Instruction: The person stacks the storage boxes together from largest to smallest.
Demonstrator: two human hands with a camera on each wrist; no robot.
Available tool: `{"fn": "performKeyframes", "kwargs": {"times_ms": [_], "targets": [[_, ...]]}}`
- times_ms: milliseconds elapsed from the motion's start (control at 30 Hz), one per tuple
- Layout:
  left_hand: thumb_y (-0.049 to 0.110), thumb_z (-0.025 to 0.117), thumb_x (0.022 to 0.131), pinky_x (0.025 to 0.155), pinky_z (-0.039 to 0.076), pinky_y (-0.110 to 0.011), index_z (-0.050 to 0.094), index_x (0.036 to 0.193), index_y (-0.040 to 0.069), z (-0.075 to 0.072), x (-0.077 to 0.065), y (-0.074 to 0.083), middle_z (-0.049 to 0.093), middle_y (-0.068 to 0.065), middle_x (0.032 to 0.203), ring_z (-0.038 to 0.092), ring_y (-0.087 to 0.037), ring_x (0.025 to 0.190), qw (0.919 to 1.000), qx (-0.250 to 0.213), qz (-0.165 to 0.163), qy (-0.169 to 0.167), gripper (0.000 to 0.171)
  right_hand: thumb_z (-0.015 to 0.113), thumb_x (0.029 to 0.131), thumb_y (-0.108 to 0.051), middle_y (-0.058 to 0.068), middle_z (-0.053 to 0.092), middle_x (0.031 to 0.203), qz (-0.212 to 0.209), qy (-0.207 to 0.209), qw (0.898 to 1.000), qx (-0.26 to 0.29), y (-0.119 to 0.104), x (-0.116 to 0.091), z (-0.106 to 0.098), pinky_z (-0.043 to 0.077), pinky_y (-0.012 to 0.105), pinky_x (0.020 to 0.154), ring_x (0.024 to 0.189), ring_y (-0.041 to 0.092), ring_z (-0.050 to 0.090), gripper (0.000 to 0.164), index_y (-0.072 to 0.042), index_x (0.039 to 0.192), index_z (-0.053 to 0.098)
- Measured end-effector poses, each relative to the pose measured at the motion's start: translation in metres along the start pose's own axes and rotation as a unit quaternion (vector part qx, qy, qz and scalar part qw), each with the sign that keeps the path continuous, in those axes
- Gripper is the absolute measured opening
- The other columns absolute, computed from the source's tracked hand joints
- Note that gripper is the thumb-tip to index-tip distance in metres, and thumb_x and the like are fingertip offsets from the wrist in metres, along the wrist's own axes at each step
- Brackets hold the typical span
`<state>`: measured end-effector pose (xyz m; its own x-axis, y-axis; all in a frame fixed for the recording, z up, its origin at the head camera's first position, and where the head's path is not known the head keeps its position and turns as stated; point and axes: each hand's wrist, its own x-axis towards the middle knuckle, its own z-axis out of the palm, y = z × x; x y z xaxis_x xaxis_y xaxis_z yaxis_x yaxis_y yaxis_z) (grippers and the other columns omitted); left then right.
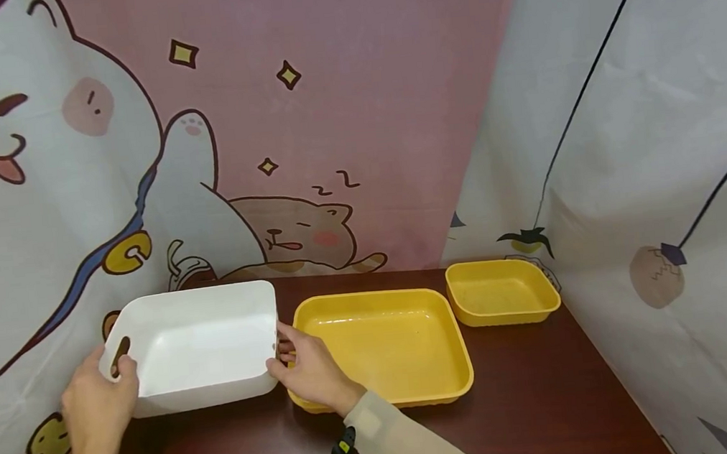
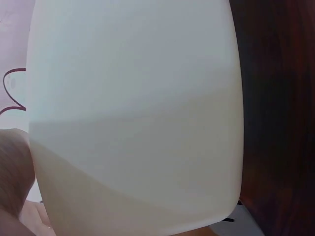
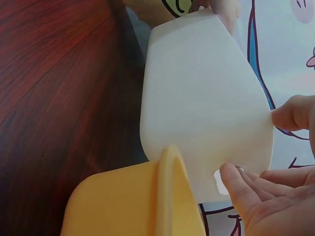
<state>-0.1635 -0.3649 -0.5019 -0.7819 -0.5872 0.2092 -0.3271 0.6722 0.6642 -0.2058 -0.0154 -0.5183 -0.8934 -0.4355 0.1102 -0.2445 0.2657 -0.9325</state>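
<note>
A white plastic bin [image 1: 198,342] with handle holes in its short ends is at the left, between the two hands. My left hand [image 1: 97,409] grips its left end, thumb over the rim beside the handle hole [image 1: 120,358]. At the other end my right hand [image 1: 314,368] pinches the wall, its fingers on the outside by the other hole. The right wrist view shows these fingers [image 3: 236,187] right at that opening. Bare white outer walls [image 2: 138,98] fill most of the left wrist view. The bin looks bare inside.
A large yellow basin [image 1: 381,355] stands on the dark wooden table [image 1: 534,399], close to the bin's right end and partly behind the right hand. Farther back at the right is a smaller yellow basin [image 1: 499,291]. Printed cloth [image 1: 392,109] hangs behind and at the sides.
</note>
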Motion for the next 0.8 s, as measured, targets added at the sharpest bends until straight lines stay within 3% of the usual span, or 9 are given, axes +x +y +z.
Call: {"fn": "performKeyframes", "kwargs": {"times_ms": [333, 567, 800], "targets": [[0.032, 0.052, 0.113, 0.126, 0.037, -0.082, 0.052, 0.168, -0.01, -0.012, -0.007, 0.016, 0.055, -0.044, 0.166, 0.05, -0.074, 0.148, 0.9996, -0.014, -0.003, 0.026, 0.07, 0.077, 0.11, -0.026, 0.01, 0.075, 0.144, -0.018, 0.023, 0.999, 0.025, -0.012, -0.006, -0.008, 0.064, 0.035, 0.117, 0.133, 0.017, 0.077, 0.072, -0.011, 0.176, 0.051], [0.033, 0.052, 0.112, 0.128, 0.038, -0.08, 0.054, 0.168, -0.007, -0.017, -0.012, 0.028, 0.056, -0.04, 0.168, 0.051, -0.071, 0.151, 0.9989, -0.027, 0.004, 0.038, 0.069, 0.076, 0.11, -0.022, 0.012, 0.076, 0.146, -0.052, 0.043, 0.997, 0.03, -0.017, -0.011, -0.016, 0.065, 0.042, 0.116, 0.134, 0.02, 0.077, 0.071, -0.01, 0.176, 0.051], [0.033, 0.053, 0.113, 0.128, 0.04, -0.08, 0.055, 0.168, -0.005, -0.017, -0.02, 0.042, 0.056, -0.038, 0.169, 0.053, -0.069, 0.152, 0.9985, -0.033, 0.013, 0.041, 0.067, 0.077, 0.111, -0.02, 0.015, 0.075, 0.153, -0.082, 0.067, 0.994, 0.018, -0.015, -0.014, -0.028, 0.066, 0.029, 0.109, 0.132, 0.021, 0.08, 0.066, -0.005, 0.172, 0.056]]}}
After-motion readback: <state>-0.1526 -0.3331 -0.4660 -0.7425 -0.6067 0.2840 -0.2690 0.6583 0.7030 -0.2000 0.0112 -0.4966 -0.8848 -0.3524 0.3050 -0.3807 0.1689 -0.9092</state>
